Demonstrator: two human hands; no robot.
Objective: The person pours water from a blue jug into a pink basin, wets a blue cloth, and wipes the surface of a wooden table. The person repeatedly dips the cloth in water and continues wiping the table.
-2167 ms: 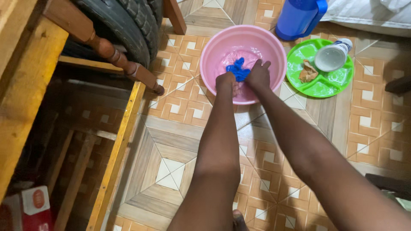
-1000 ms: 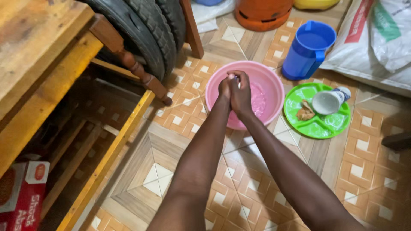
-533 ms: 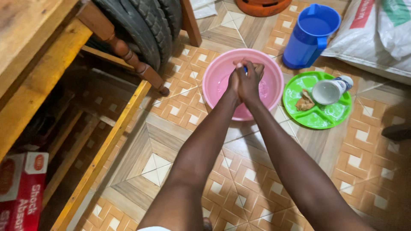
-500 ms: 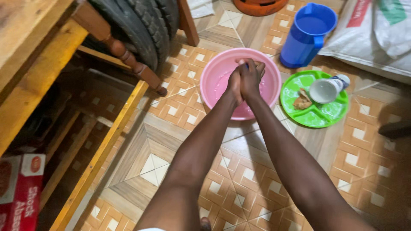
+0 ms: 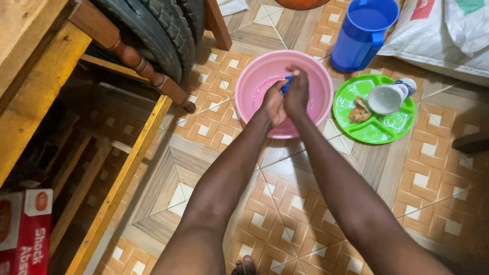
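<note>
the 2 hands are pressed together above the pink basin (image 5: 254, 81), which stands on the tiled floor (image 5: 305, 203). the left hand (image 5: 273, 103) is curled, fingers closed against the right hand (image 5: 297, 94), and a small blue cloth (image 5: 286, 85) is clenched between them; only a sliver of it can be seen at the top of the grip, so how much of it is held cannot be made out. the right hand is folded over the left, its fingers bent down toward the inside of the basin. pale, possibly soapy, water is seen in the basin's bottom.

1 blue jug (image 5: 362, 31) is set just beyond the basin, toward the right. 1 green divided plate (image 5: 379, 132) lies beside the basin on the right, close to its rim. on the plate, 1 white cup (image 5: 388, 97) is laid on its side with its mouth turned toward the camera, and 1 brown scrap (image 5: 359, 111) is left in a compartment next to it. 1 white sack (image 5: 448, 35) is propped behind the plate. to the left, 2 black tyres (image 5: 153, 30) are leaned behind a wooden frame (image 5: 127, 173), and 1 red and white carton (image 5: 25, 229) is seen at the lower left corner.
</note>
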